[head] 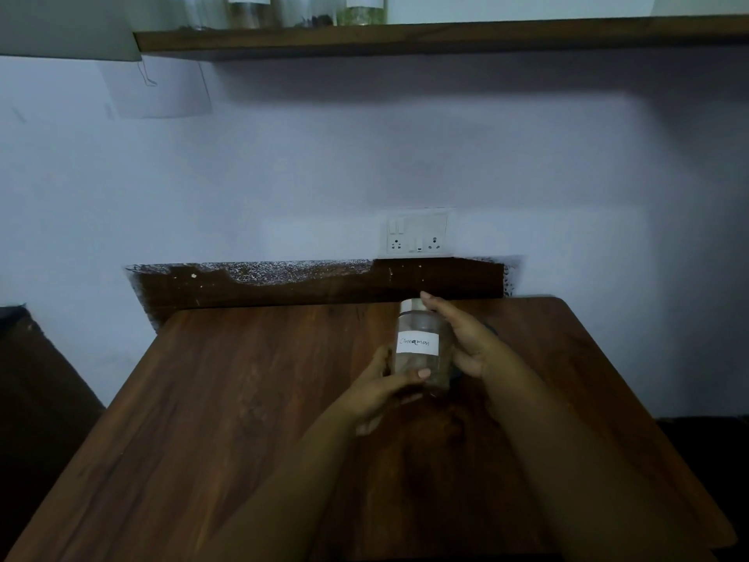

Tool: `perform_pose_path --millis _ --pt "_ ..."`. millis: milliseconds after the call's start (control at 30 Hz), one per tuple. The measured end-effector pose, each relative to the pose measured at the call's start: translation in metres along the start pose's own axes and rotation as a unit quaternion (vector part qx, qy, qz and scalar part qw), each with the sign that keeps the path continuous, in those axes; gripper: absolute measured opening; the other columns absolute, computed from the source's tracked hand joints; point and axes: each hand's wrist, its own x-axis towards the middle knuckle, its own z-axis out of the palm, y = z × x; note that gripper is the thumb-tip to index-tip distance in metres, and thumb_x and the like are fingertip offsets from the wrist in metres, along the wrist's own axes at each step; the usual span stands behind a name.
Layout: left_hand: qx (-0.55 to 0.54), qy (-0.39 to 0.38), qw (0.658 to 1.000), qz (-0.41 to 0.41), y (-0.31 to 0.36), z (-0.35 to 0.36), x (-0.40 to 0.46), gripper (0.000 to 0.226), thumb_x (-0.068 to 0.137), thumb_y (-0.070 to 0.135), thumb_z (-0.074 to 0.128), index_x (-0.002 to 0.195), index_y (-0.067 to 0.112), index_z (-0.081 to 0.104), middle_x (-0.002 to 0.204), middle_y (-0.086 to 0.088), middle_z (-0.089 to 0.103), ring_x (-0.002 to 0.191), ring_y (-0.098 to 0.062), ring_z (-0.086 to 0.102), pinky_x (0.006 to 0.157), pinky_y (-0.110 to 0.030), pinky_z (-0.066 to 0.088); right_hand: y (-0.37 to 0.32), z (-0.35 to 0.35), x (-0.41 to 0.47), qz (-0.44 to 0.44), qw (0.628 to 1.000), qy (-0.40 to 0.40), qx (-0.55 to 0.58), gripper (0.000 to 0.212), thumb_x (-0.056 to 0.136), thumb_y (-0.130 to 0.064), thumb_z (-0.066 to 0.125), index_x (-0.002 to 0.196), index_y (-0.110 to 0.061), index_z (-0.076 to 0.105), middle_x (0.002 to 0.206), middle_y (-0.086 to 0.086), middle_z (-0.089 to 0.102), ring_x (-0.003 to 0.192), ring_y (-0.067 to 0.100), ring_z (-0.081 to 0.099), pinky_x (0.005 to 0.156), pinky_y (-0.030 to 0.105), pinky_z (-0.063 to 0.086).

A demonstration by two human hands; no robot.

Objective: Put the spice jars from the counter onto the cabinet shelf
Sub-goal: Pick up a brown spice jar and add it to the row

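We hold a spice jar (421,346) above the wooden counter (227,399) with both hands.

Our left hand (385,391) grips the jar's lower part, thumb across the front; our right hand (466,342) wraps its side, a fingertip at the white lid. The label reads "Cinnamon". Four other jars (360,10) stand on the shelf (446,36) overhead, well apart from us.

The single head-worn view looked forward and down from above and behind the fingers (421,374), close over the counter (227,399), facing the wall, with the shelf (446,36) high beyond them.
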Motion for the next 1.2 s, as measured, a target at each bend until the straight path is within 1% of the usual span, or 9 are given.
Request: perform_pose_path --millis 100,233,400,567,700,733,900,1033,1200 --pt "-0.015 -0.019 1.000 0.007 0.001 0.002 -0.003 0.080 0.063 0.021 0.083 0.131 0.024 0.042 0.136 -0.011 0.050 0.121 -0.028 0.057 0.093 -0.035 0.052 -0.006 -0.007 0.000 0.020 0.999 -0.029 -0.007 0.073 0.069 -0.049 0.080 0.127 -0.009 0.062 0.125 0.021 0.063 0.114 0.036 0.059 0.103 0.048 0.044" --pt "-0.047 -0.024 0.998 0.023 0.002 0.004 -0.006 0.077 0.068 0.008 0.078 0.135 0.014 0.040 0.133 -0.014 0.053 0.119 -0.028 0.059 0.090 -0.032 0.053 -0.013 -0.006 -0.005 0.003 0.999 -0.040 0.010 0.052 0.072 -0.045 0.075 0.112 -0.014 0.066 0.115 0.020 0.063 0.105 0.032 0.059 0.098 0.043 0.046" --pt "-0.040 -0.017 0.998 0.037 0.004 0.007 -0.005 0.086 0.063 0.009 0.082 0.137 0.013 0.039 0.134 -0.016 0.053 0.118 -0.028 0.060 0.089 -0.032 0.053 -0.017 -0.007 -0.006 0.017 0.998 -0.059 0.013 0.064 0.068 -0.047 0.080 0.117 -0.009 0.064 0.118 0.021 0.061 0.110 0.034 0.057 0.107 0.047 0.039" --pt "-0.006 0.021 0.997 0.071 0.002 0.007 -0.002 0.088 0.056 0.012 0.086 0.134 0.016 0.044 0.131 -0.013 0.056 0.119 -0.029 0.059 0.090 -0.034 0.052 -0.023 -0.007 -0.008 0.011 0.997 -0.072 0.031 0.031 0.082 -0.039 0.064 0.099 -0.013 0.069 0.088 0.008 0.069 0.084 0.023 0.064 0.082 0.038 0.049" --pt "0.029 0.096 0.987 0.129 0.006 0.012 -0.001 0.089 0.057 0.002 0.088 0.132 0.019 0.043 0.128 -0.009 0.057 0.113 -0.022 0.062 0.084 -0.029 0.055 -0.026 0.000 -0.005 -0.038 0.998 -0.049 0.017 0.061 0.075 -0.034 0.074 0.129 -0.011 0.055 0.110 0.007 0.064 0.099 0.022 0.063 0.091 0.043 0.049" --pt "0.042 0.106 0.983 0.142 0.009 0.014 0.000 0.090 0.058 -0.001 0.087 0.134 0.019 0.042 0.127 -0.008 0.057 0.112 -0.019 0.061 0.082 -0.027 0.055 -0.029 0.002 -0.004 -0.048 0.998 -0.038 0.005 0.061 0.076 -0.031 0.074 0.131 -0.015 0.054 0.113 0.006 0.064 0.100 0.021 0.062 0.093 0.042 0.049" --pt "0.043 0.088 0.981 0.168 0.024 0.014 0.003 0.091 0.057 0.014 0.089 0.136 0.023 0.044 0.132 -0.007 0.055 0.119 -0.020 0.058 0.090 -0.030 0.054 -0.049 0.007 -0.005 -0.074 0.996 -0.043 -0.038 0.038 0.084 -0.028 0.071 0.116 -0.012 0.058 0.106 0.006 0.064 0.094 0.021 0.062 0.082 0.038 0.050" --pt "0.040 0.070 0.981 0.174 0.037 0.012 0.010 0.089 0.057 0.021 0.090 0.134 0.028 0.047 0.136 -0.008 0.054 0.125 -0.024 0.055 0.102 -0.042 0.049 -0.066 0.007 -0.004 -0.080 0.993 -0.059 -0.065 0.048 0.082 -0.033 0.072 0.119 -0.004 0.063 0.102 0.013 0.067 0.093 0.026 0.063 0.085 0.040 0.050" --pt "0.044 0.054 0.981 0.180 0.064 0.008 0.019 0.093 0.061 0.014 0.086 0.141 0.022 0.040 0.131 -0.014 0.056 0.120 -0.025 0.059 0.093 -0.033 0.052 -0.098 0.014 0.003 -0.088 0.992 -0.056 -0.076 0.038 0.082 -0.036 0.072 0.109 -0.010 0.070 0.098 0.010 0.072 0.090 0.024 0.068 0.083 0.040 0.053"
